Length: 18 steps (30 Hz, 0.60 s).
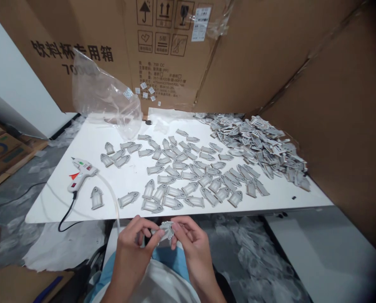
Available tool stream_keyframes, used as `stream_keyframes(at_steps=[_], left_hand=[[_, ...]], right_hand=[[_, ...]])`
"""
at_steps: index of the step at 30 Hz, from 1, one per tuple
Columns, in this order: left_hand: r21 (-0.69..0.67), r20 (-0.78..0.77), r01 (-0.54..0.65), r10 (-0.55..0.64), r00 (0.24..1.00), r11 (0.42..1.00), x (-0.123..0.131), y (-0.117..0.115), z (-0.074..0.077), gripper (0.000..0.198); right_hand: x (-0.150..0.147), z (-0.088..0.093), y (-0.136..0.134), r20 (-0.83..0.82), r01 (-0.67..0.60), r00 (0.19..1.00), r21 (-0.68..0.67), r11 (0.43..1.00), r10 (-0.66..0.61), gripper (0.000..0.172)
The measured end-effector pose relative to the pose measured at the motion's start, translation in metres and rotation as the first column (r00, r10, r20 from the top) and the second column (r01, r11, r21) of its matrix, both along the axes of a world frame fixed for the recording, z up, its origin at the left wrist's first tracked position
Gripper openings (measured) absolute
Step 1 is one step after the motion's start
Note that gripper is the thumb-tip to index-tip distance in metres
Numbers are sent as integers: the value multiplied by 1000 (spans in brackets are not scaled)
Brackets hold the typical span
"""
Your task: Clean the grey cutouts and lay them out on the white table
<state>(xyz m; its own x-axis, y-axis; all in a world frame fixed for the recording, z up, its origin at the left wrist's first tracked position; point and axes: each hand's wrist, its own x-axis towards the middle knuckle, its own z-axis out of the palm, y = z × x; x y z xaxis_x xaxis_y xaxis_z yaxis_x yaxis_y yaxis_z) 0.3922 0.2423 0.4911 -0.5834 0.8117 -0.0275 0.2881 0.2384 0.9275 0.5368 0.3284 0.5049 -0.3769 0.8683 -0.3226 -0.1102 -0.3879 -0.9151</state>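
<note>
Just in front of the table's near edge, my left hand [139,235] and my right hand [188,236] hold one small grey-white decorative piece [166,231] between them. Each pinches an end of it with thumb and fingers, so parts of it are hidden. Many flat grey arch-shaped pieces with pointed tops [175,191] lie spread over the white table [137,172] beyond my hands. A single such piece [97,198] lies apart on the left. Nearby, a white glue gun [83,170] with an orange trigger rests on its side, a clear glue stick [114,198] trailing from its back.
A heap of similar pieces [263,145] covers the table's right back. Large cardboard sheets [254,54] wall the back and right. A clear plastic bag [105,99] stands at the back left. The glue gun's black cable [68,212] hangs over the front edge.
</note>
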Motion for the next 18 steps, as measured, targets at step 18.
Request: stream_keyframes(at_steps=[18], left_hand=[[-95, 391, 232, -178, 903, 968, 6, -5, -4, 48]], right_hand=[[40, -8, 15, 129, -140, 984, 162, 977, 120, 37]])
